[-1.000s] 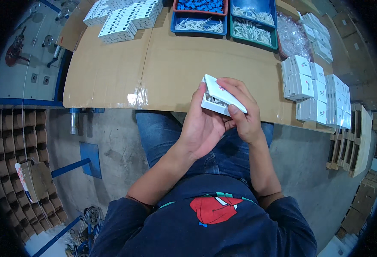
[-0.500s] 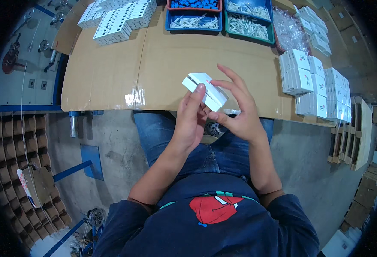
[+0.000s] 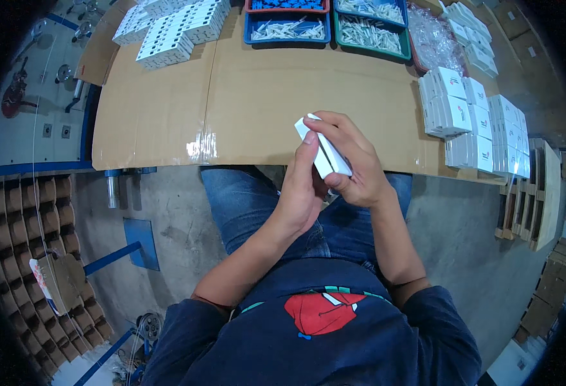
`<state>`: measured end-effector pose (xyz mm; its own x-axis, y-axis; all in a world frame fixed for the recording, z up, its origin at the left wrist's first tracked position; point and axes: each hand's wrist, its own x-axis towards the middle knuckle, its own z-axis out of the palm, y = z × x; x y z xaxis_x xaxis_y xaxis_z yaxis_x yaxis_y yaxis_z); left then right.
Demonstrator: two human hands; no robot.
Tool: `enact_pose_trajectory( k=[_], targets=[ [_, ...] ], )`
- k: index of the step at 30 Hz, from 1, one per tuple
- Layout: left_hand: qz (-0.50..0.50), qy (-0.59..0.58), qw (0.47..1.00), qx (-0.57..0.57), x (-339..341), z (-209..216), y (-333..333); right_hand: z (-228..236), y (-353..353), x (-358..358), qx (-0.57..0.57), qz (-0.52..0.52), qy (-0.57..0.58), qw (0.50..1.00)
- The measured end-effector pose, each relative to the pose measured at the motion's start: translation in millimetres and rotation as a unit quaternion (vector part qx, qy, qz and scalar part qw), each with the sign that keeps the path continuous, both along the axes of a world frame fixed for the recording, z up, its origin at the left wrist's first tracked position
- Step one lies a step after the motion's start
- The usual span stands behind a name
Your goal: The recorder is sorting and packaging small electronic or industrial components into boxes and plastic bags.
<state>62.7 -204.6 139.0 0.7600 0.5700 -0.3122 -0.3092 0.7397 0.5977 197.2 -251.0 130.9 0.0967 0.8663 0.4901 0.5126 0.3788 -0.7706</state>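
Box (image 3: 334,161): probably light, stiff, slick; best held by long sides;
Left hand (image 3: 300,193): clasping it, thumb against side;
Right hand (image 3: 359,166): also gripping it

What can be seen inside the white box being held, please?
Only a dark slit shows along the white box, between the left hand and right hand; its contents cannot be seen, covered by its outer faces.

White box (image 3: 332,159) between left grip (image 3: 300,193) and right grip (image 3: 364,172), near the edge of a cardboard-covered table (image 3: 264,96)
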Motion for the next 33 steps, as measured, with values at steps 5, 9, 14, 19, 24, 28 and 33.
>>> enact_pose_trajectory(
  k=[5,9,14,19,24,28,33],
  targets=[
    [-0.013,0.029,0.999,0.035,1,-3,-2,-1,-2,4,0.028,-0.005,0.025,0.999],
    [0.021,0.006,1.0,0.006,5,2,-8,-1,0,4,0.038,-0.001,0.184,0.982],
    [0.021,0.009,1.0,-0.018,7,0,-4,-6,1,1,0.028,-0.015,0.266,0.963],
    [0.043,-0.03,0.998,0.029,0,-45,22,-12,4,22,0.032,-0.091,0.471,0.877],
    [0.064,0.112,0.972,0.196,-11,-97,49,-83,-19,83,-0.216,-0.14,0.302,0.918],
    [0.055,0.127,0.948,0.285,-13,-137,67,-101,-13,106,-0.306,-0.121,0.233,0.915],
    [0.121,0.264,0.869,0.402,-8,-149,75,-103,10,116,-0.297,-0.144,0.121,0.936]
  ],
)
